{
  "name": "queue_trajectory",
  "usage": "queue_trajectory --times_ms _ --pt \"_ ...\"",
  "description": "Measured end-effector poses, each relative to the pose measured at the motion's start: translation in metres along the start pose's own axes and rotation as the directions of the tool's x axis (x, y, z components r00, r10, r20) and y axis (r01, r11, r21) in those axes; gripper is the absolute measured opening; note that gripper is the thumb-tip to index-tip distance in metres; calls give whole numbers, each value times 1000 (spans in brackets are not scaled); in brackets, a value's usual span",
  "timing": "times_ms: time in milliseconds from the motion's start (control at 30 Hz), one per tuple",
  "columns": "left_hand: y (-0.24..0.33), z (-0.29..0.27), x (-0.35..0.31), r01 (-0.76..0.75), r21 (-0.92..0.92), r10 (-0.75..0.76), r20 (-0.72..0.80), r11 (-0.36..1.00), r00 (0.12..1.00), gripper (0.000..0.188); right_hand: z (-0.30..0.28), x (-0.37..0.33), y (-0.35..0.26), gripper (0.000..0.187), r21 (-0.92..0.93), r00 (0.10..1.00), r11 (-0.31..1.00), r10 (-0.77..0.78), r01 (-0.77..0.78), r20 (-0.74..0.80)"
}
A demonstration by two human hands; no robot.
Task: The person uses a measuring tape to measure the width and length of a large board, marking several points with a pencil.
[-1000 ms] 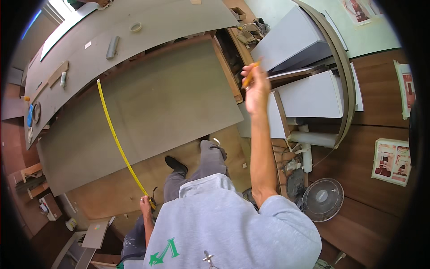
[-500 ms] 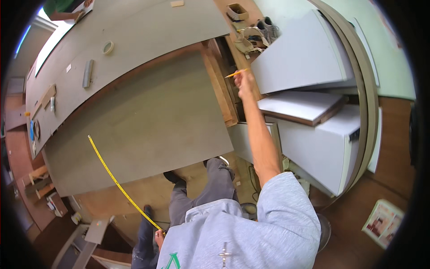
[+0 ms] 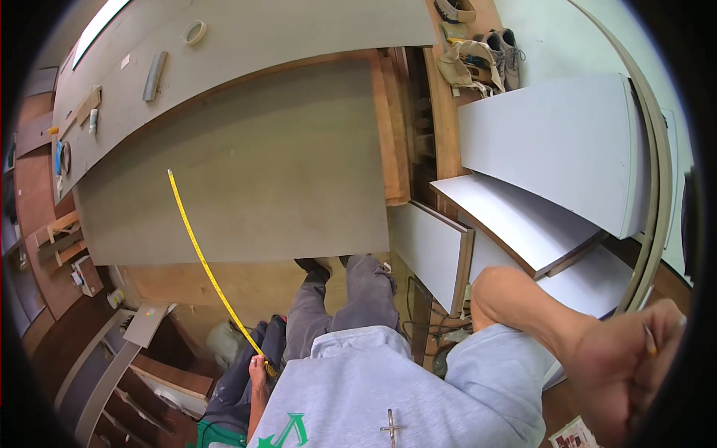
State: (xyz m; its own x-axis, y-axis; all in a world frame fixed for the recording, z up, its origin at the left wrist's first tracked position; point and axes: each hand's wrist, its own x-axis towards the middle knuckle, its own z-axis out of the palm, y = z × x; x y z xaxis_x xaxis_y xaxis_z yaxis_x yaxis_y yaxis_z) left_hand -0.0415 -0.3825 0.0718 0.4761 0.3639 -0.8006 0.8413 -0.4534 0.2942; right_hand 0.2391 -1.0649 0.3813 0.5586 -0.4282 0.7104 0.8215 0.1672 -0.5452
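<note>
Low at my left side, my left hand (image 3: pixel 258 371) is closed around a tape measure (image 3: pixel 271 368). Its yellow blade (image 3: pixel 200 255) is drawn out in a long curve, with the free end over a large grey-brown panel (image 3: pixel 246 164). My right hand (image 3: pixel 624 366) is raised close to the camera at the right, the wrist bent. Between its fingers is a pencil (image 3: pixel 650 342), of which only the tip end shows; the rest is hidden by the hand.
A long grey worktop (image 3: pixel 246 37) across the back carries a tape roll (image 3: pixel 193 32) and a grey bar (image 3: pixel 154 76). White boards (image 3: pixel 553 142) lean at the right, near shoes (image 3: pixel 508 56) and a tool bag (image 3: pixel 467 69). Another person's dark-trousered legs (image 3: pixel 233 396) are at my left.
My right hand has swung from beyond the leaning boards back toward my head, still with the pencil. The view has shifted. My left hand keeps the tape measure, its blade still out.
</note>
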Motion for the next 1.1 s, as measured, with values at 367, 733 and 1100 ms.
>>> queue_trajectory --times_ms 367,733,1100 --pt "7 0 2 -167 145 159 65 975 985 25 -182 -204 225 35 274 436 702 651 -657 -621" --pt "-15 -6 31 -162 151 157 43 975 987 29 -213 -242 238 32 322 293 628 677 -709 -675" --pt "-33 6 20 -120 51 118 33 992 992 27 -411 -170 339 28 195 90 548 450 -814 -888"
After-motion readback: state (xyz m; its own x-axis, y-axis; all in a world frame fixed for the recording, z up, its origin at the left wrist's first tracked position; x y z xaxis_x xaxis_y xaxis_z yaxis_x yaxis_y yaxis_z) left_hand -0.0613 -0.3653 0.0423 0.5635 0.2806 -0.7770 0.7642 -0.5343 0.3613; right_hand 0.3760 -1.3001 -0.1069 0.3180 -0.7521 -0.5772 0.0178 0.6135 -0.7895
